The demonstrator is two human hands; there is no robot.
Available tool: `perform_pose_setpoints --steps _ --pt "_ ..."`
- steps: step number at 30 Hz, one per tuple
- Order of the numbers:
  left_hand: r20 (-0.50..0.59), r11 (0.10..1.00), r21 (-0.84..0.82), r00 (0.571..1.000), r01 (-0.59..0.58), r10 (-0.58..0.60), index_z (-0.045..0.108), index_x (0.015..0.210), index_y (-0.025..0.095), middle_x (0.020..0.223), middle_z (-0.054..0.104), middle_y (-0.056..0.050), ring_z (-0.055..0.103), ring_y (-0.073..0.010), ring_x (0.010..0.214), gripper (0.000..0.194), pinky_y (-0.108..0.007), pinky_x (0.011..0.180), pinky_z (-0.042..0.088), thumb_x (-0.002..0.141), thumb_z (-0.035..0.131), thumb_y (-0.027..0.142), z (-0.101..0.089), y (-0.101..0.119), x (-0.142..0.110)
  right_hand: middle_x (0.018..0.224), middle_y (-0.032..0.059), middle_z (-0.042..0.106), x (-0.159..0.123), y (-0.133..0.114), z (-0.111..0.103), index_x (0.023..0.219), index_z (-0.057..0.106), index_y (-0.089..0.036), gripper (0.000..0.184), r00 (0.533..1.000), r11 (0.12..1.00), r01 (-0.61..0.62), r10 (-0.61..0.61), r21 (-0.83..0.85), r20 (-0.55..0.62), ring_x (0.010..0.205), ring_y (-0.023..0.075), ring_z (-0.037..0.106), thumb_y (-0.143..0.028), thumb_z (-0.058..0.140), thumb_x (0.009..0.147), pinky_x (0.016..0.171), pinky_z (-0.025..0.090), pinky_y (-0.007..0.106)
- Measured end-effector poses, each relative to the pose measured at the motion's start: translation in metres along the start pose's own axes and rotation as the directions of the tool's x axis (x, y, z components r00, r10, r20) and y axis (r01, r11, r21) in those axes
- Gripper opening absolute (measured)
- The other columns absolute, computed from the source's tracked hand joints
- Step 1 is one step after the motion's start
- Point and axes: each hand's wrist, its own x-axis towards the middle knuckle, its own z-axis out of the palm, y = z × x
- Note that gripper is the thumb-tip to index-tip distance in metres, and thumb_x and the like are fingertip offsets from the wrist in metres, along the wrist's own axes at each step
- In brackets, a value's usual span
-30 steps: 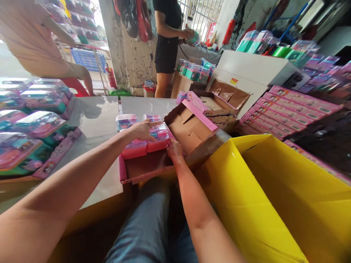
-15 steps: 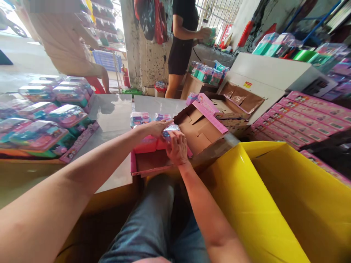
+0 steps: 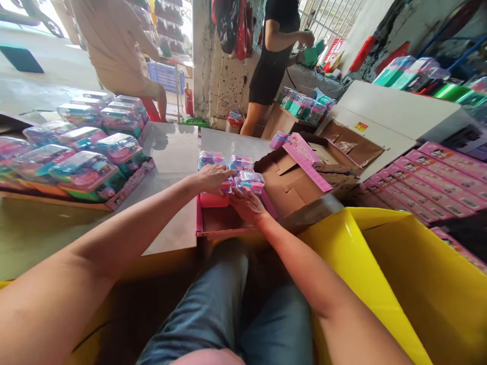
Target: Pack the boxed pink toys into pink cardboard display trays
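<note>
Several small plastic cases with clear lids and pink and blue contents stand in a pink-edged cardboard tray (image 3: pixel 213 228). My left hand (image 3: pixel 211 178) lies over a case on the left side, its fingers curled around the lid and hiding most of it. My right hand (image 3: pixel 248 204) grips the front of another clear-lidded case (image 3: pixel 249 180), thumb and fingers at its lower edge. Behind my hands, two more cases, one at the back left (image 3: pixel 211 157) and one at the back right (image 3: pixel 241 162), sit side by side. The tray's near part shows bare brown cardboard.
An open cardboard box (image 3: pixel 289 182) lies right of the tray. A filled tray of cases (image 3: pixel 129 187) stands left on the table. Yellow bins (image 3: pixel 353 253) and stacked pink boxes (image 3: pixel 429 182) are at right. Two people (image 3: pixel 114 45) work beyond the table.
My right hand has lowered from the top of the case to its front edge, so the lid shows. My left hand has shifted onto the left case. The view has swung left.
</note>
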Motion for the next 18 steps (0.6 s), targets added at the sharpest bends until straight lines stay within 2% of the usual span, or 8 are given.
perform_pose_setpoints --steps 2,5,11,15,18 --pt "0.020 1.000 -0.031 1.000 0.002 -0.001 0.047 0.149 0.020 0.125 0.059 -0.009 0.055 -0.0277 0.110 0.096 -0.031 0.098 0.036 0.064 0.089 0.037 -0.001 0.001 0.002 0.139 0.0127 0.058 -0.002 0.002 -0.001 0.128 0.059 -0.020 0.045 0.999 0.999 -0.031 0.029 0.041 0.035 0.146 0.0279 0.031 0.000 0.038 0.093 0.116 0.026 0.054" --pt "0.038 1.000 -0.014 0.999 -0.002 0.002 0.046 0.150 0.023 0.127 0.058 -0.010 0.054 -0.0284 0.109 0.100 -0.033 0.096 0.037 0.062 0.089 0.044 -0.005 -0.002 0.003 0.140 0.0155 0.057 -0.003 0.000 0.001 0.127 0.058 -0.018 0.046 0.996 0.994 -0.077 0.074 0.071 0.050 0.146 0.0305 0.032 0.003 0.037 0.091 0.112 0.031 0.055" --pt "0.050 0.997 0.069 0.999 -0.021 0.018 0.046 0.150 0.022 0.130 0.057 -0.011 0.055 -0.0247 0.106 0.092 -0.029 0.093 0.038 0.069 0.083 0.045 -0.007 -0.008 -0.003 0.137 0.0172 0.058 0.005 0.000 0.015 0.123 0.061 -0.015 0.042 0.997 0.995 -0.064 0.061 0.074 0.049 0.142 0.0294 0.035 0.002 0.041 0.091 0.110 0.032 0.050" --pt "0.043 0.992 0.127 0.999 0.020 -0.026 0.048 0.147 0.020 0.131 0.057 -0.015 0.056 -0.0298 0.107 0.090 -0.037 0.094 0.041 0.069 0.082 0.047 -0.003 -0.001 0.002 0.131 0.0192 0.060 0.003 0.005 0.019 0.121 0.063 -0.009 0.036 0.998 0.994 -0.016 0.010 0.104 0.057 0.135 0.0292 0.043 0.000 0.044 0.092 0.109 0.034 0.047" --pt "0.034 0.982 0.180 0.997 0.056 -0.063 0.044 0.148 0.024 0.131 0.056 -0.018 0.055 -0.0362 0.112 0.095 -0.045 0.093 0.044 0.065 0.084 0.046 0.001 -0.001 0.007 0.133 0.0156 0.059 -0.007 0.005 0.017 0.127 0.062 -0.011 0.042 1.000 0.978 0.030 -0.029 0.208 -0.008 0.133 0.0268 0.046 0.000 0.050 0.088 0.113 0.035 0.044"
